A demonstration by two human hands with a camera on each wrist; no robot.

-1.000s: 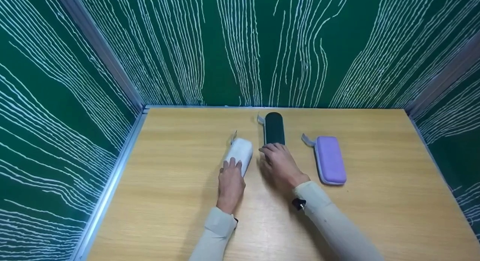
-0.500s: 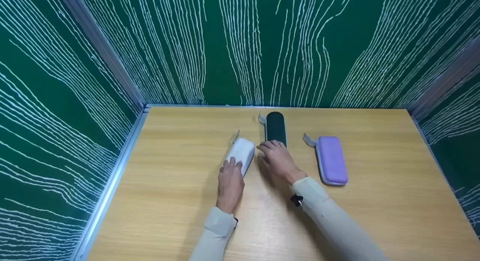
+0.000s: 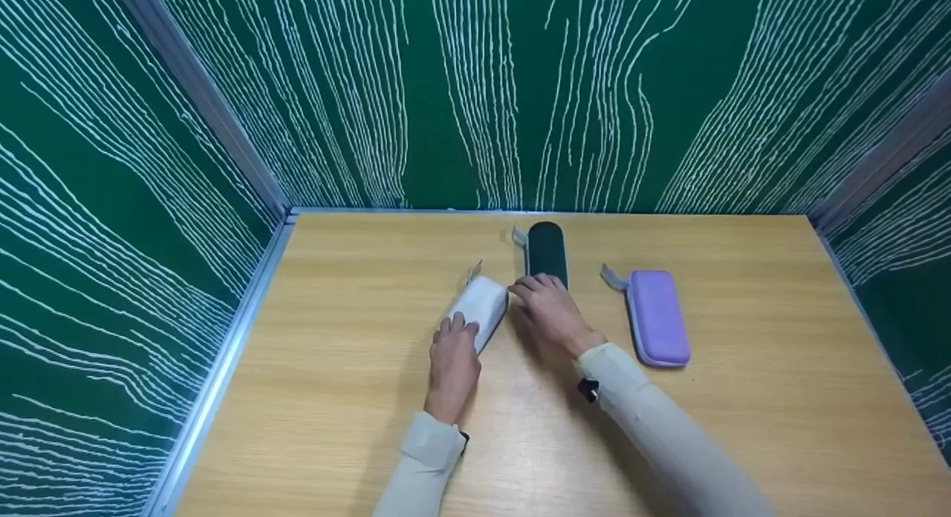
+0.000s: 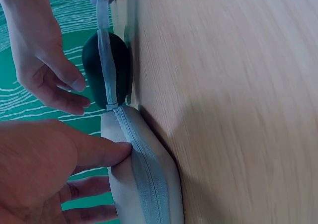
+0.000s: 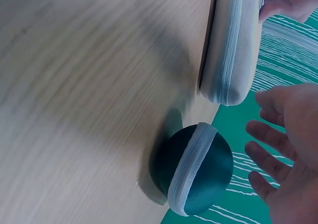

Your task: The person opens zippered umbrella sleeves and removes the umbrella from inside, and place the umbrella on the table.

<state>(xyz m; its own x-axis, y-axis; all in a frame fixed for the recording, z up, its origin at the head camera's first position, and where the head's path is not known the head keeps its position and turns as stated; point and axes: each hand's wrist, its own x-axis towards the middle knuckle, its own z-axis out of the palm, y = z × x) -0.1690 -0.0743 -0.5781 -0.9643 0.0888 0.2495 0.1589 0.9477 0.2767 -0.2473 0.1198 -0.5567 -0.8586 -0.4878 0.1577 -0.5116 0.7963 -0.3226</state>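
Observation:
A white zip case point(image 3: 484, 300) lies aslant on the table, its grey zip point(image 4: 149, 179) running along the side. My left hand point(image 3: 453, 361) grips its near end, thumb against the side by the zip and fingers over the top. Behind and to the right is a dark green zip case point(image 3: 546, 248) with rounded ends. My right hand point(image 3: 553, 316) hovers at the green case's near end, hiding part of it in the head view. In the right wrist view, its loosely bent fingers point(image 5: 266, 157) hold nothing and stand apart from the green case.
A purple zip case point(image 3: 659, 316) lies to the right of my right hand. All three cases rest on a wooden table point(image 3: 312, 368). Green panels point(image 3: 461, 93) with white wavy lines enclose the back and sides, and a metal rail point(image 3: 215, 383) edges the left.
The white case has turned slightly clockwise, its far end shifting right, and my left hand has moved slightly with it. My right hand has barely moved; the green and purple cases lie as before.

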